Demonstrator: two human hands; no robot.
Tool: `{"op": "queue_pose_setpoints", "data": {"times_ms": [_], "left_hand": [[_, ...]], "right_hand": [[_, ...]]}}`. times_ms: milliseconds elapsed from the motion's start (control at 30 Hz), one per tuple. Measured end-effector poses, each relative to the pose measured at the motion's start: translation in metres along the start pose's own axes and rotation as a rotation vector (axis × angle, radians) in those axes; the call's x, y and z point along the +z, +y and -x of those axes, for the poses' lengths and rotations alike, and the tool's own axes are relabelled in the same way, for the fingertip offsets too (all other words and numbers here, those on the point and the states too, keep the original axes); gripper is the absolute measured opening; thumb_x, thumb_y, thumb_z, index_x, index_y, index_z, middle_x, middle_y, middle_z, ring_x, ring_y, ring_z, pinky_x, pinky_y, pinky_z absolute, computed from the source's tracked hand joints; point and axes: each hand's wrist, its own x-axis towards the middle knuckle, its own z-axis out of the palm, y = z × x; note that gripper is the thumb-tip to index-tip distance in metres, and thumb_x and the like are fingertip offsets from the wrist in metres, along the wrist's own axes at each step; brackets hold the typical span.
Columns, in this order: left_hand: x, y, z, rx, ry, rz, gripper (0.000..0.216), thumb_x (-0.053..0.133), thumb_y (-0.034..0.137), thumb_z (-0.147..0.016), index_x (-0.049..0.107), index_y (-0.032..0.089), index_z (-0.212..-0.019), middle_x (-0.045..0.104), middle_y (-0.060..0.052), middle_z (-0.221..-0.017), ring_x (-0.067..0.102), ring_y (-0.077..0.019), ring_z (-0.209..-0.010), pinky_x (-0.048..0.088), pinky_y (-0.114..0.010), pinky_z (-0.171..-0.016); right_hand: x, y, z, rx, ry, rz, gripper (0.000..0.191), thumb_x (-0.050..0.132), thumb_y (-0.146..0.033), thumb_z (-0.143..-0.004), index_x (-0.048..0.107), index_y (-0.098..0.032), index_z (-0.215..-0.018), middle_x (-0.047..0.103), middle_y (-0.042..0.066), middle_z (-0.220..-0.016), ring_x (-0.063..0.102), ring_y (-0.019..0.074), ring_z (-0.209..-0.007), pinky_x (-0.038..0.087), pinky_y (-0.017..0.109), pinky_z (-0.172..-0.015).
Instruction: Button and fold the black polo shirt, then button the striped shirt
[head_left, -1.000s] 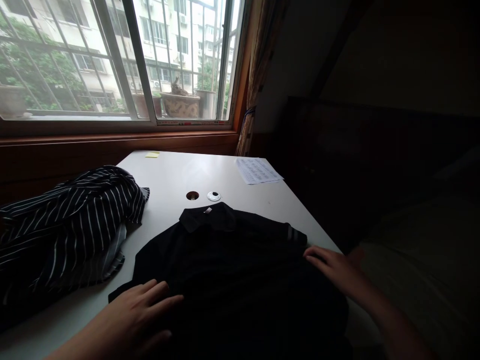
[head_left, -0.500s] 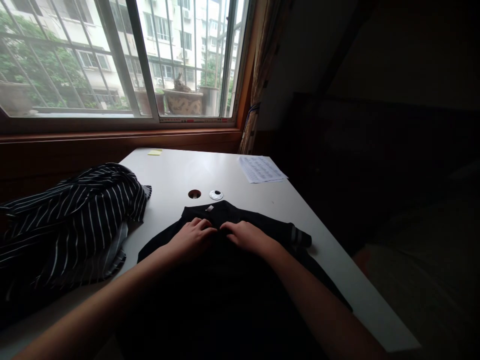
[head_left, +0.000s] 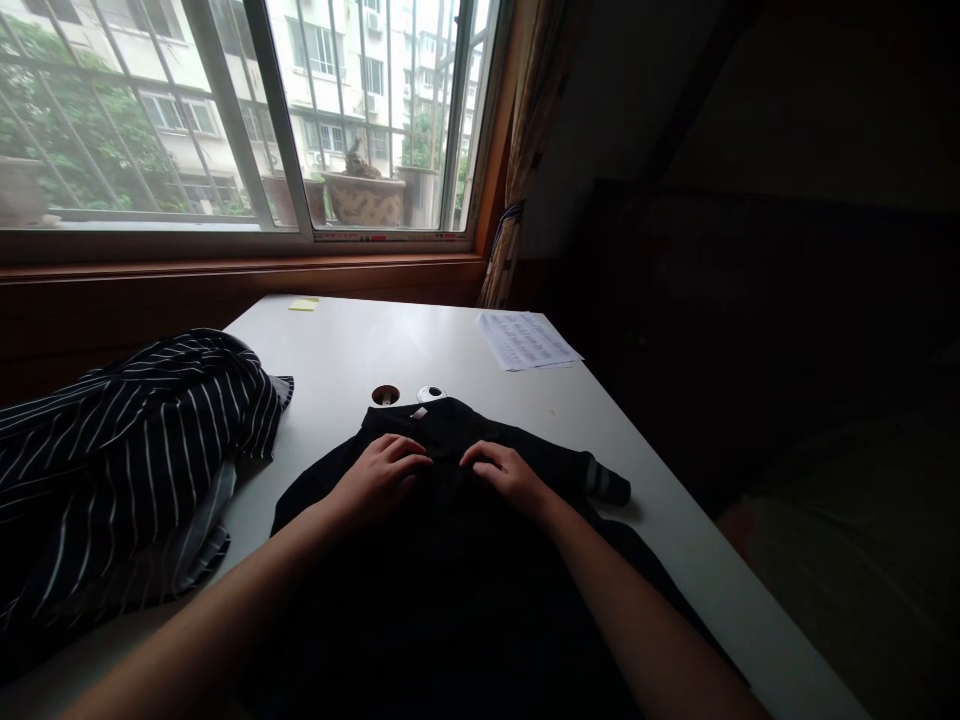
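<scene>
Since a second ago, our hands have moved from the sides of the black shirt to just below its collar, and the gap between them is slightly wider than half a second ago. The shirt lies spread on a white table, collar end away from us, its lower part lost in shadow.

Our left hand rests below the collar and to its left, fingers curled and close together. Our right hand rests below it and to the right, its fingertips bent in with little space between them. Both touch the front; we cannot tell whether either pinches the fabric.

We judge the cloth light, soft and limp, easily wrinkled and hardly fragile. The collar looks firmer, so its edges or the shoulder seams should give the surest hold; the loose front would probably bunch.

A pale label shows inside the collar. Right of the collar lies a cuff with grey bands; well to its left, a heaped striped garment. Just beyond the collar are a round hole and a silvery ring; farther off, printed sheets to the right, a yellow note to the left.
</scene>
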Motion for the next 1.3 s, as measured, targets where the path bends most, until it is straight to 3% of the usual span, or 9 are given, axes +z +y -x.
{"op": "queue_pose_setpoints", "data": {"times_ms": [167,267,433,733,1000,1167,1300], "left_hand": [[0.0,0.015,0.0,0.054,-0.065,-0.03,0.027,0.056,0.02,-0.092,0.07,0.031,-0.113,0.067,-0.004,-0.112,0.052,-0.0256,-0.11,0.044,-0.046,-0.1],[0.006,0.027,-0.001,-0.015,-0.076,-0.017,0.026,0.062,0.03,-0.091,0.068,0.028,-0.116,0.066,-0.007,-0.11,0.055,-0.0258,-0.104,0.049,-0.042,-0.09],[0.01,0.033,-0.008,-0.15,-0.09,0.063,0.023,0.063,0.03,-0.092,0.069,0.023,-0.112,0.064,-0.008,-0.108,0.058,-0.0236,-0.097,0.052,-0.037,-0.083],[0.016,0.015,-0.026,-0.231,-0.187,0.386,0.012,0.07,0.018,-0.078,0.072,0.021,-0.09,0.061,-0.004,-0.099,0.064,-0.0151,-0.077,0.052,-0.026,-0.069],[0.018,0.021,-0.02,-0.24,-0.07,0.444,0.01,0.066,0.013,-0.08,0.071,0.019,-0.086,0.066,-0.003,-0.089,0.063,-0.0162,-0.082,0.049,-0.026,-0.071],[0.017,0.022,-0.019,-0.254,-0.052,0.448,0.007,0.067,0.015,-0.081,0.07,0.019,-0.086,0.068,-0.002,-0.087,0.062,-0.0172,-0.084,0.048,-0.027,-0.075],[0.016,0.024,-0.019,-0.303,-0.047,0.472,0.006,0.067,0.015,-0.081,0.069,0.019,-0.084,0.07,-0.002,-0.084,0.063,-0.0168,-0.082,0.047,-0.027,-0.073]], "right_hand": [[0.002,-0.005,0.002,0.047,-0.023,-0.019,0.02,0.07,-0.038,-0.082,0.065,-0.02,-0.088,0.064,0.001,-0.086,0.058,0.0164,-0.078,0.044,0.027,-0.07],[0.004,-0.001,0.002,0.106,-0.083,-0.155,0.024,0.074,-0.036,-0.079,0.06,-0.02,-0.089,0.057,-0.004,-0.074,0.052,0.0128,-0.068,0.04,0.024,-0.061],[0.002,0.005,0.002,0.132,-0.115,-0.308,0.031,0.076,-0.033,-0.078,0.055,-0.022,-0.099,0.055,-0.004,-0.08,0.053,0.0128,-0.073,0.042,0.025,-0.066],[0.001,0.006,0.003,0.121,-0.118,-0.261,0.028,0.07,-0.027,-0.079,0.049,-0.023,-0.097,0.049,-0.005,-0.078,0.048,0.0121,-0.071,0.039,0.024,-0.063],[0.011,-0.006,0.003,0.114,-0.085,-0.161,0.027,0.062,-0.018,-0.08,0.054,-0.024,-0.105,0.054,-0.003,-0.084,0.051,0.0135,-0.075,0.042,0.025,-0.068],[0.024,-0.013,0.003,0.121,0.028,0.013,0.012,0.065,-0.025,-0.081,0.057,-0.022,-0.089,0.059,-0.001,-0.086,0.054,0.0157,-0.076,0.042,0.027,-0.068],[0.029,-0.013,0.003,0.118,0.071,0.061,0.014,0.068,-0.026,-0.08,0.055,-0.022,-0.083,0.06,-0.001,-0.082,0.055,0.016,-0.075,0.042,0.028,-0.067]]}}
